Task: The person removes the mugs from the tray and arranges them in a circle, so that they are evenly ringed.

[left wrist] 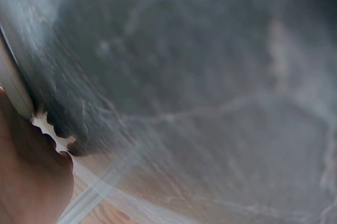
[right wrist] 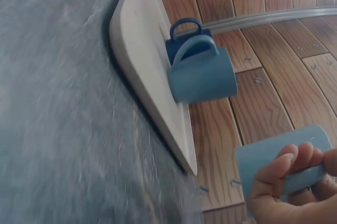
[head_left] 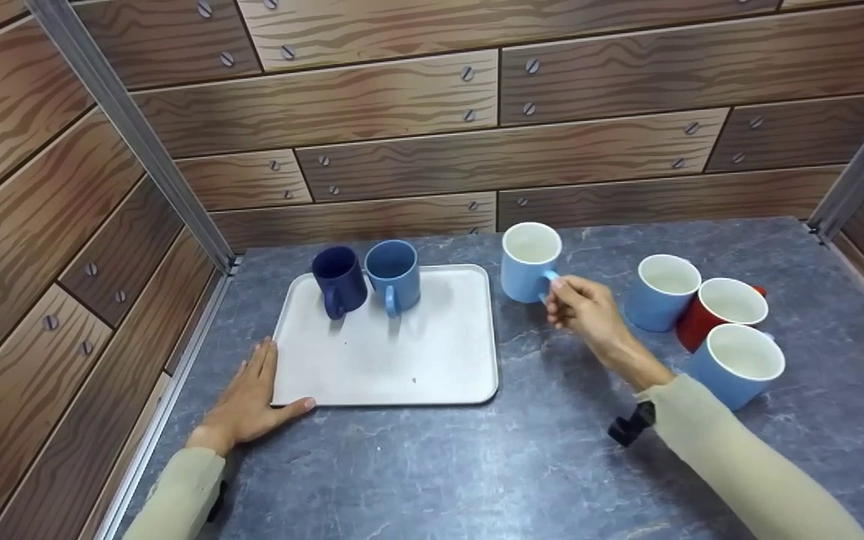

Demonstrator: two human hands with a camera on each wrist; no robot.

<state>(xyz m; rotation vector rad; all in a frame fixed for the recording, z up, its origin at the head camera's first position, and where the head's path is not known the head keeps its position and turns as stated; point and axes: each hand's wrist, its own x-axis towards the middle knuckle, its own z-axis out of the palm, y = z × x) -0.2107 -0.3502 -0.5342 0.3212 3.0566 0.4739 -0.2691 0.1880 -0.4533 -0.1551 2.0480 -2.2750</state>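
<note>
My right hand [head_left: 586,311] grips the handle of a light blue mug [head_left: 526,279] with a white inside, upright beyond the tray's right edge. In the right wrist view the fingers [right wrist: 271,174] curl round that handle. A white tray [head_left: 379,367] lies on the table, and my left hand [head_left: 244,397] rests at its near left corner, fingers straight, thumb along the front edge. On the tray's back left part stand a dark navy mug [head_left: 340,281] and a medium blue mug [head_left: 393,277], handles toward me.
To the right stand two more light blue mugs, one farther back [head_left: 657,300] and one nearer [head_left: 732,371], with a red mug [head_left: 694,322] between them. Wood-patterned walls [head_left: 402,105] close off the back and sides of the grey table [head_left: 432,472].
</note>
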